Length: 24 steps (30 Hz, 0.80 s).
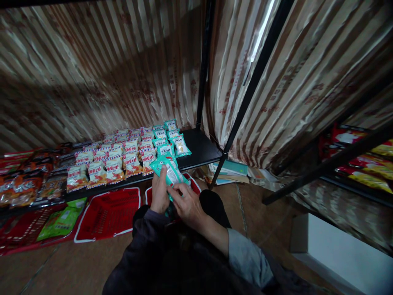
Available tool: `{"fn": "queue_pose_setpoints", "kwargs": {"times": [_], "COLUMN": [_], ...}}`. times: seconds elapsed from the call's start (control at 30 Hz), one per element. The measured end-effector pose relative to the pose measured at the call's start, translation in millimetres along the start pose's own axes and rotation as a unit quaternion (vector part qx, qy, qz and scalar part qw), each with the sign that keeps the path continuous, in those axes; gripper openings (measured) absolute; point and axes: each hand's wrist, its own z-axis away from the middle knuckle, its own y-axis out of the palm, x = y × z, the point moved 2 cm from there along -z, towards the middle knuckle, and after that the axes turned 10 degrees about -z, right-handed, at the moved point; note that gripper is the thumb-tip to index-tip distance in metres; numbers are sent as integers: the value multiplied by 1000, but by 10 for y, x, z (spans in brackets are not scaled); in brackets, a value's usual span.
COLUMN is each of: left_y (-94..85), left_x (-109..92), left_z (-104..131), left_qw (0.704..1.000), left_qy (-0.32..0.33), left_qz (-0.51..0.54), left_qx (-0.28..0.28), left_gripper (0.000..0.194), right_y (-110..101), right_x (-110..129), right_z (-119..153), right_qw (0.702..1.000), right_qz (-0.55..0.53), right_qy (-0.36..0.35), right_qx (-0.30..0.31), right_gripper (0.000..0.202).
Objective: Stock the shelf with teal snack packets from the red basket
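Observation:
A teal snack bag (172,173) is in my left hand (160,192), whose thumb presses on its front. The fingers of my right hand (188,201) are pinched at the bag's lower edge. Just beyond my hands, several teal and white snack bags (180,145) lie in rows on a low black shelf (201,148). To their left are rows of white and orange snack bags (114,169). Part of a red basket (194,185) shows behind the held bag, and my hands hide the rest of it.
More red baskets (107,213) stand along the shelf front, one holding a green bag (61,221). Black shelf posts (245,94) rise in front of striped curtains (123,61). Papers (231,170) lie beneath the shelf corner. A white box (340,254) sits on the floor at right.

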Motion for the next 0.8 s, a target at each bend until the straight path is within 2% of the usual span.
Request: {"fn": "queue_pose_setpoints", "kwargs": {"times": [0.13,0.2,0.27,0.33,0.4,0.43,0.53,0.6,0.7,0.8], "left_y": [-81,-123,-151,-159,-152,-147,-136,-141,-163,-172], "left_x": [48,82,106,126,148,160,203,237,265,214], "left_z": [-58,-86,-91,-70,-37,-20,21,39,62,77], "left_qw": [997,995,992,987,983,982,979,977,976,983], "left_qy": [-45,-54,-51,-54,-73,-82,-95,-97,-98,-81], "left_qz": [55,74,87,94,97,98,96,87,60,34], "left_qx": [16,42,81,116,136,141,155,171,187,162], "left_gripper": [43,45,46,46,47,47,50,51,48,39], "right_y": [-16,-81,-178,-277,-336,-345,-295,-254,-219,-192], "right_x": [53,58,15,-98,-264,-347,-527,-574,-601,-628], "right_z": [30,25,-20,-109,-223,-283,-426,-469,-460,-414], "right_qw": [998,994,990,978,939,908,787,724,684,677], "right_qz": [-58,-103,-139,-173,-241,-299,-480,-545,-566,-554], "right_qy": [-1,-10,11,85,197,246,369,414,447,456], "right_qx": [20,23,-11,-81,-143,-160,-122,-85,-107,-164], "right_gripper": [41,40,36,32,34,39,43,41,37,34]}}
